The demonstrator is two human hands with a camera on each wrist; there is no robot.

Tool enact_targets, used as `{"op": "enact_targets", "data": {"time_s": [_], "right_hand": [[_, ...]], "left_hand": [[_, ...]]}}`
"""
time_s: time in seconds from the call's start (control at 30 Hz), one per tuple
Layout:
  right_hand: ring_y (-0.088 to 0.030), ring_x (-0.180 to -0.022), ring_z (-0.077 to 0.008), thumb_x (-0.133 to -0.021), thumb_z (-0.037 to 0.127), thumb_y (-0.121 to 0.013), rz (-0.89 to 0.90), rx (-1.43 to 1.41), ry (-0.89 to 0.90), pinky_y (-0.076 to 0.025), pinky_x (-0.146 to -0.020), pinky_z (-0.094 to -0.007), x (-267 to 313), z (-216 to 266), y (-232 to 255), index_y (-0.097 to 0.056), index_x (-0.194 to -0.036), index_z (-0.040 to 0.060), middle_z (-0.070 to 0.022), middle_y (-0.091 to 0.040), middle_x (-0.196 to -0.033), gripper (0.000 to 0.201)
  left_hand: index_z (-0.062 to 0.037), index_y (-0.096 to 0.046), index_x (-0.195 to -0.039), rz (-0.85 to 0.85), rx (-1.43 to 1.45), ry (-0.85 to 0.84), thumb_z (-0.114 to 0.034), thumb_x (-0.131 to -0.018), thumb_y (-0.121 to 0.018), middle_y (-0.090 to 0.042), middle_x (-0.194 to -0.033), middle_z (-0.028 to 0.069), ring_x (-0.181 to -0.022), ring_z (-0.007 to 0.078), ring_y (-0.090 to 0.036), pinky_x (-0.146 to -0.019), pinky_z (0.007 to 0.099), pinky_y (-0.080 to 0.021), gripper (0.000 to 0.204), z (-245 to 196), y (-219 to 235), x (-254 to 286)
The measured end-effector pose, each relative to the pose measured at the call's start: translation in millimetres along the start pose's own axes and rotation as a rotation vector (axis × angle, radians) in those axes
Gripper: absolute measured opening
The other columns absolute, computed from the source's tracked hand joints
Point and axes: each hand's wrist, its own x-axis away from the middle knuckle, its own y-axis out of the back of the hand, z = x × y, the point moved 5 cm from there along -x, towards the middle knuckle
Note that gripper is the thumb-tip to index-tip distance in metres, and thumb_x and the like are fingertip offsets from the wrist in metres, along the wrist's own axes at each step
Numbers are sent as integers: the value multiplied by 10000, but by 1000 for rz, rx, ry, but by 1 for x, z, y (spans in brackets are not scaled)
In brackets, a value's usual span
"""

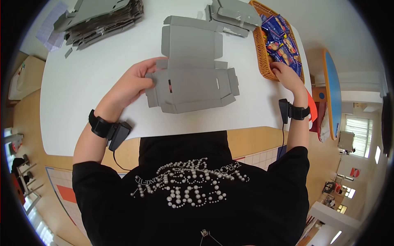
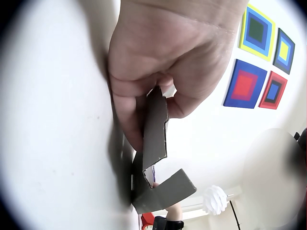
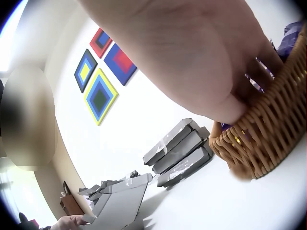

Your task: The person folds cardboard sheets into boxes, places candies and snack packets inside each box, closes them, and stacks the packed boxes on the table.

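A grey cardboard box blank [image 1: 193, 84], creased and with flaps partly raised, lies on the white table in front of the person. At its left end the left hand [image 1: 133, 82] pinches a side flap, thumb on one face and fingers on the other. The left wrist view shows that grey flap [image 2: 156, 129] between thumb and fingers. Over on the right, the right hand [image 1: 289, 76] reaches over the near end of a wicker basket [image 1: 261, 53]. Blue snack packets [image 1: 283, 49] fill the basket. In the right wrist view its wall [image 3: 268, 129] hides the right fingertips.
A tall stack of flat grey cardboard [image 1: 104, 22] stands at the back left, beside a lilac sheet [image 1: 51, 30]. Folded grey boxes [image 1: 234, 16] are piled at the back, against the basket. Something orange [image 1: 312, 106] shows beyond the table's right edge.
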Motion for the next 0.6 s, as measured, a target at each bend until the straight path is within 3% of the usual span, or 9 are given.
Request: {"op": "enact_targets", "data": {"time_s": [0.23, 0.3, 0.37, 0.43, 0.53, 0.6], "right_hand": [[-573, -898, -302, -850, 182, -479, 74, -46, -41, -436, -798, -341, 10, 7, 9, -566, -1034, 0, -168, -600, -939, 273], [-552, -926, -240, -839, 109, -503, 155, -243, -105, -431, -814, -288, 14, 4, 6, -529, -1104, 8, -103, -570, -983, 284], [-540, -938, -226, -810, 64, -525, 128, -235, -4, -432, -818, -286, 19, 7, 5, -519, -1103, 11, -91, -548, -1016, 298], [-528, -950, -212, -780, 18, -546, 103, -230, 88, -434, -822, -284, 18, 4, 4, -510, -1102, 14, -80, -525, -1049, 324], [-511, -964, -196, -722, -35, -571, 126, -160, 147, -431, -835, -285, 15, -1, 2, -498, -1082, 13, -84, -486, -1112, 370], [-523, -907, -201, -684, -43, -614, 128, -129, 77, -439, -811, -286, 14, 2, 6, -525, -1005, 8, -92, -521, -1013, 337]], "left_hand": [[-27, -425, -1256, -27, 15, 9, 100, -606, -395, -603, -1034, 71, -667, 7, -537, -480, 126, -354, 663, 4, 10, 0], [-26, -430, -1248, -24, 9, 12, 100, -606, -393, -601, -1041, 63, -650, -3, -523, -468, 124, -340, 655, 4, 12, -1], [-25, -434, -1240, -22, 3, 16, 101, -606, -392, -599, -1048, 56, -633, -13, -508, -456, 121, -327, 647, 3, 12, 0], [-3, -403, -1258, -33, -1, 1, 109, -567, -358, -609, -975, 77, -827, 102, -607, -686, 162, -451, 701, 1, 9, -1], [6, -401, -1255, -32, -62, -2, 103, -573, -358, -607, -983, 75, -823, 97, -607, -681, 154, -451, 690, 3, 12, -4], [8, -402, -1255, -44, -60, -1, 104, -572, -359, -606, -992, 75, -825, 95, -607, -681, 152, -452, 691, 5, 14, -4]]}}
